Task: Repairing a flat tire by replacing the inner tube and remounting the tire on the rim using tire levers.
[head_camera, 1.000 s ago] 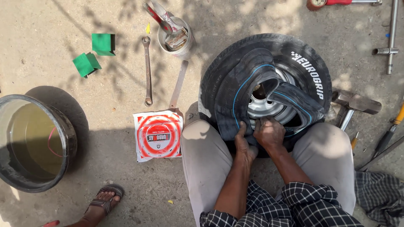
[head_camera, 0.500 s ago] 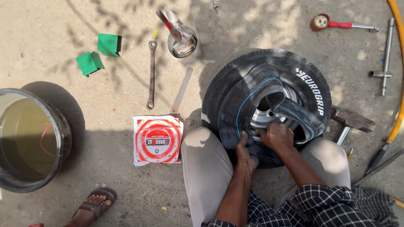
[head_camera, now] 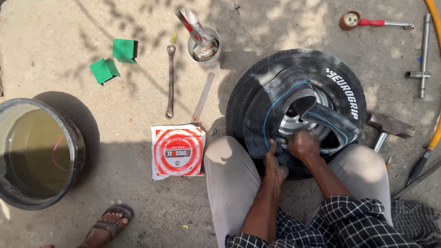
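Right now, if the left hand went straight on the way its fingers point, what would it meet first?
The left hand points up along the black inner tube, which it already touches. Going straight on, it would probably slide over the tube's fold towards the tyre; depth is unclear.

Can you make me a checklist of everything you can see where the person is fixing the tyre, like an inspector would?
Surface: bare concrete ground, part sunlit, part in shade.
Job's things: black tyre lying flat on its steel rim; black inner tube with a blue line, partly pulled out of the tyre.
Clutter: spanner, flat metal bar, tin of tools, two green boxes, red and white packet, tub of water, hammer, pressure gauge, wheel wrench.
Grippers: left hand and right hand both press on the tube at the near edge of the rim.
Cables: yellow hose along the right edge.
Surroundings: another person's sandalled foot.
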